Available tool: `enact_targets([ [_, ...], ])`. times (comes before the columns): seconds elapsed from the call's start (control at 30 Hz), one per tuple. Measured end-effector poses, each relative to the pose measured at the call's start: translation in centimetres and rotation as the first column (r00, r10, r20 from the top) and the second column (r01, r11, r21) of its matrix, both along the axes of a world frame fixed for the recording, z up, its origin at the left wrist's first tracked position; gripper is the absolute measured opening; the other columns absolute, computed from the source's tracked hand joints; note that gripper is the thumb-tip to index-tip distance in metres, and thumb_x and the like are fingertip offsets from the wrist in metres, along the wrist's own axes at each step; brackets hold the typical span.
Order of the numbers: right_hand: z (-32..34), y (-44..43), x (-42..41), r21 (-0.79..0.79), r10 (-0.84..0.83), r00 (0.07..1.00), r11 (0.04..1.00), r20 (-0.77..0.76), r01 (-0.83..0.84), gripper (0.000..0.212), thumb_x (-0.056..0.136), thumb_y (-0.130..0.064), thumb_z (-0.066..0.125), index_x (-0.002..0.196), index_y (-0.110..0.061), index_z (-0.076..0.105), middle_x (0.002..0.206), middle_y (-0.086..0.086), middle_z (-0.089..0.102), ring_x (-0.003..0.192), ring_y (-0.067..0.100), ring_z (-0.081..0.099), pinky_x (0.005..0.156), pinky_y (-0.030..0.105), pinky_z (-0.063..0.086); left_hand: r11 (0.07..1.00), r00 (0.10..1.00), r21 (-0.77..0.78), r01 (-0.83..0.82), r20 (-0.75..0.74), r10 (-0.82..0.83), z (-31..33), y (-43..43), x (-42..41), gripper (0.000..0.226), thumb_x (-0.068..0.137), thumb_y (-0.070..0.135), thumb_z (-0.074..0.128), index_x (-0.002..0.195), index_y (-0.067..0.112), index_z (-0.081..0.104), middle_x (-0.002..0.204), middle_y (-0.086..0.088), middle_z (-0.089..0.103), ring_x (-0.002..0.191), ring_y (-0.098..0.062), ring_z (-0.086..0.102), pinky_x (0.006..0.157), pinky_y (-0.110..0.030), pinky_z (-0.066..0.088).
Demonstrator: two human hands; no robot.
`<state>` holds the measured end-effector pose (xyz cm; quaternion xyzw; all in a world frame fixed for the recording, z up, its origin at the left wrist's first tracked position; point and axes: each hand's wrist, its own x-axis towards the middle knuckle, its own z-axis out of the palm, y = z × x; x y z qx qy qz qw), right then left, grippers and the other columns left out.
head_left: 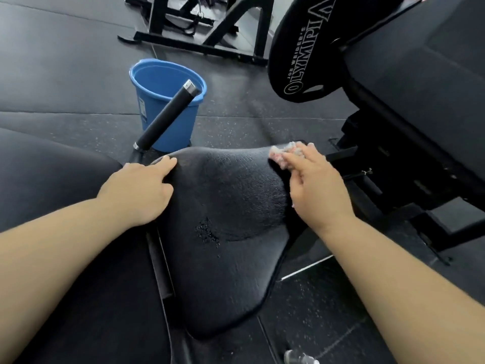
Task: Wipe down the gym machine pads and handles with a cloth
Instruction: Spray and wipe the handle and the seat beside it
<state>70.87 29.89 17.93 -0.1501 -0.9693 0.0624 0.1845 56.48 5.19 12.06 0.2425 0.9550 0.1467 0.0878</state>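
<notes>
A black padded seat (225,232) of the gym machine fills the middle, with a wet patch and droplets on its surface. My right hand (317,187) presses a pale, pinkish cloth (286,152) against the seat's far right edge; most of the cloth is hidden under the fingers. My left hand (141,190) rests on the seat's left edge, fingers curled over the rim, holding nothing else. A black foam-covered handle (165,119) with metal end caps sticks up diagonally beyond the seat's far left corner.
A blue plastic bucket (157,82) stands on the rubber floor behind the handle. A black weight plate (301,53) with white lettering hangs on the machine at upper right, above the dark frame (409,127). Another black rack base (199,46) lies at the far top.
</notes>
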Motion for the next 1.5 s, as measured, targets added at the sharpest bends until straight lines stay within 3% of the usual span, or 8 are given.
enact_targets([
  [0.23,-2.8,-4.2,6.1,0.022,0.428,0.904,0.903,0.012,-0.428,0.042,0.096,-0.002,0.044,0.127,-0.017,0.067,0.132,0.008,0.063,0.123,0.023,0.057,0.107,0.037,0.043,0.995,0.993,-0.087,0.046,-0.107,-0.055,2.7,2.5,2.3,0.049,0.098,0.037,0.038,0.145,0.022,0.038,0.147,-0.006,0.044,0.122,-0.041,0.046,0.097,-0.047,0.043],
  [0.47,-0.1,0.0,0.9,-0.020,0.011,1.000,1.000,-0.023,-0.012,0.053,0.090,0.000,0.043,0.135,-0.022,0.061,0.144,0.004,0.054,0.137,0.025,0.045,0.118,0.042,0.028,0.981,0.979,0.082,0.177,-0.117,-0.167,3.4,4.7,4.9,0.051,0.095,0.023,0.044,0.146,0.026,0.043,0.149,0.000,0.045,0.134,-0.028,0.043,0.107,-0.041,0.036],
  [0.6,-3.8,-8.0,6.3,-0.111,0.453,0.887,0.890,0.091,-0.443,0.051,0.084,-0.003,0.042,0.125,-0.019,0.068,0.125,0.011,0.063,0.113,0.033,0.061,0.096,0.046,0.051,0.981,0.988,0.122,0.149,-0.052,-0.144,4.3,3.6,3.9,0.053,0.093,0.011,0.046,0.142,0.033,0.051,0.130,0.001,0.061,0.116,-0.025,0.055,0.094,-0.032,0.040],
  [0.7,-2.8,-6.2,6.2,-0.069,0.665,0.720,0.742,0.199,-0.667,0.050,0.085,0.003,0.053,0.129,-0.016,0.066,0.134,0.013,0.062,0.123,0.030,0.059,0.107,0.048,0.042,0.970,0.977,0.123,0.208,0.017,-0.212,4.0,2.5,3.0,0.055,0.093,0.010,0.052,0.145,0.030,0.047,0.129,0.004,0.058,0.114,-0.017,0.053,0.096,-0.026,0.035],
  [0.87,0.2,-0.8,2.0,-0.048,0.321,0.940,0.947,0.119,-0.318,0.049,0.093,0.006,0.048,0.131,-0.021,0.065,0.141,0.004,0.057,0.137,0.028,0.047,0.119,0.047,0.025,0.982,0.984,0.065,0.177,-0.013,-0.177,2.2,1.0,3.4,0.053,0.097,0.031,0.051,0.147,0.041,0.038,0.145,-0.003,0.047,0.130,-0.032,0.047,0.109,-0.039,0.034],
  [1.07,-3.1,-8.7,7.8,-0.259,0.788,0.497,0.598,0.364,-0.758,0.058,0.084,0.001,0.054,0.138,-0.019,0.059,0.145,0.008,0.053,0.134,0.025,0.049,0.117,0.043,0.031,0.992,0.991,-0.036,0.120,0.071,-0.117,4.3,-0.4,1.8,0.056,0.092,0.012,0.057,0.144,0.031,0.048,0.137,-0.002,0.059,0.128,-0.022,0.052,0.107,-0.030,0.035],
  [1.3,-0.7,-4.4,-1.1,-0.093,0.447,0.874,0.895,0.191,-0.437,0.049,0.088,0.006,0.051,0.127,-0.018,0.069,0.135,0.006,0.062,0.131,0.029,0.052,0.111,0.032,0.034,0.966,0.972,-0.136,0.221,0.112,-0.206,3.2,-1.9,1.7,0.069,0.097,0.013,0.055,0.154,0.037,0.025,0.156,0.006,0.037,0.139,-0.021,0.038,0.106,-0.026,0.029],
  [1.5,-2.9,-10.4,7.6,-0.339,0.840,0.347,0.498,0.418,-0.798,0.047,0.089,-0.006,0.056,0.134,-0.019,0.064,0.146,0.001,0.055,0.136,0.017,0.047,0.118,0.035,0.031,0.948,0.953,-0.150,0.282,0.158,-0.259,3.4,-2.5,1.2,0.076,0.096,0.023,0.061,0.156,0.036,0.015,0.161,0.013,0.023,0.135,-0.020,0.043,0.106,-0.029,0.031],
])
